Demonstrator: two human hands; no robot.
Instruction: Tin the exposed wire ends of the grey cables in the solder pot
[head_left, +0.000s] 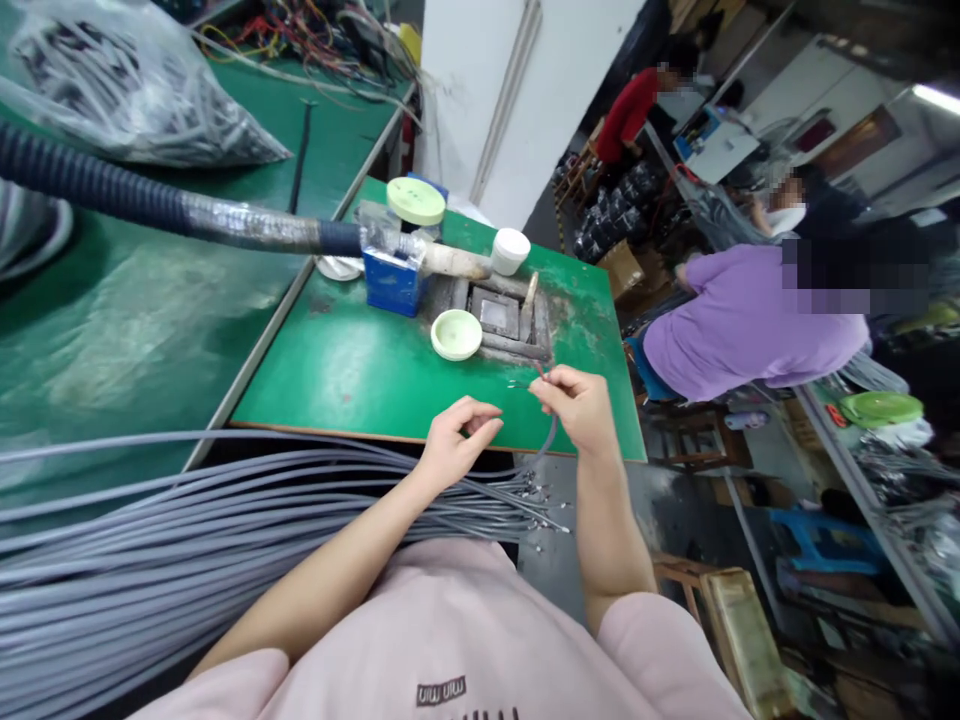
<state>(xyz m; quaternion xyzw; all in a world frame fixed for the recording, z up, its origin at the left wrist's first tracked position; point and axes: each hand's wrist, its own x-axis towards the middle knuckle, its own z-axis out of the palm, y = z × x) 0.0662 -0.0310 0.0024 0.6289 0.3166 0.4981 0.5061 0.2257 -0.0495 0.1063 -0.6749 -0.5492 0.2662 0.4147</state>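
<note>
A grey cable [553, 437] is pinched near its end between the thumb and fingers of my right hand [577, 405], over the front right of the green table. Thin wires, one red and one dark with a bare tip, stick out of that end. To the left, my left hand [463, 435] has its thumb and index finger apart with nothing between them. It hovers at the table's front edge, beside the held cable. Below both hands lies a thick bundle of grey cables [322, 505], their stripped ends gathered at the right.
Behind my hands are a square metal pot [496, 314] set in a frame, a pale green dish [456, 335], a white tub [510, 251] and a blue box [392, 283] under a black hose [112, 185]. A person in purple [742, 320] sits at the right.
</note>
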